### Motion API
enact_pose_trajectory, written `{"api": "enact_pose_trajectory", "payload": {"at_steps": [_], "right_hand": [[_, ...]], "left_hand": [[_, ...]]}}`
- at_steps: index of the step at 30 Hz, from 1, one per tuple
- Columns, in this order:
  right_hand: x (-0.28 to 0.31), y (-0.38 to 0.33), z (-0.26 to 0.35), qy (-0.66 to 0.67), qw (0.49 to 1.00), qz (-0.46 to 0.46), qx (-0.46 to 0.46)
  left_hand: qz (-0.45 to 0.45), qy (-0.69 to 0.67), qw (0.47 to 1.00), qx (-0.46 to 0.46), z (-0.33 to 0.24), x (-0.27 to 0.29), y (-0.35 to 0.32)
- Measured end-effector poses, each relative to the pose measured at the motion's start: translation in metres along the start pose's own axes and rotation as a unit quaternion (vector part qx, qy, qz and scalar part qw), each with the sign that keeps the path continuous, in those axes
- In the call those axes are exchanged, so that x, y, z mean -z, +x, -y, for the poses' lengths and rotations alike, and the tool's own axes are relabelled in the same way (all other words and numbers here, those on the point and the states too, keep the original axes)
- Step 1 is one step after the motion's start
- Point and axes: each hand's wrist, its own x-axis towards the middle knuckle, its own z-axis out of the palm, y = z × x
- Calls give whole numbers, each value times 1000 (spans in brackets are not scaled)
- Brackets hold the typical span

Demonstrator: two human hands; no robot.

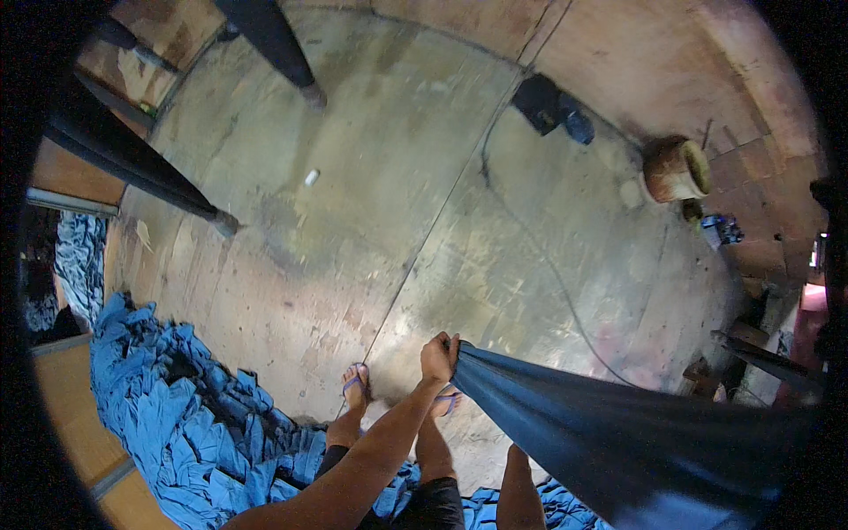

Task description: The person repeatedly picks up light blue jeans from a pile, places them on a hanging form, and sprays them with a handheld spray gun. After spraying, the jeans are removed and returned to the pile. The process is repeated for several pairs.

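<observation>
1 bare left hand (439,358) closes its fingers on a dark-blue fabric sheet's corner, the dark-blue sheet (609,420) best held evenly taut; the right hand's grip is hidden.

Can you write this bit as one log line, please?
left hand: grips cloth edge | right hand: not visible | blue pile: lower left | bucket: upper right

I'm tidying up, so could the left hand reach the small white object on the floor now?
Probably not: the left hand grips the dark blue cloth, and the small white object lies well beyond the feet.
</observation>
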Motion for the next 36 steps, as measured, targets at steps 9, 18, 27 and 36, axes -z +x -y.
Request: {"api": "enact_pose_trajectory", "payload": {"at_steps": [9,18,27,36], "right_hand": [[-130,-175,-109,-75,903,368,-208],[-88,-128,-1,-121,921,323,-180],[55,-211,165,-24,912,399,-90],[140,-340,28,351,869,-45,-347]], "left_hand": [[193,378,813,400,416,165,-53],[204,122,852,466,331,402,-122],[482,373,780,140,49,465,-11],[569,425,703,-35,-87,311,-97]]}}
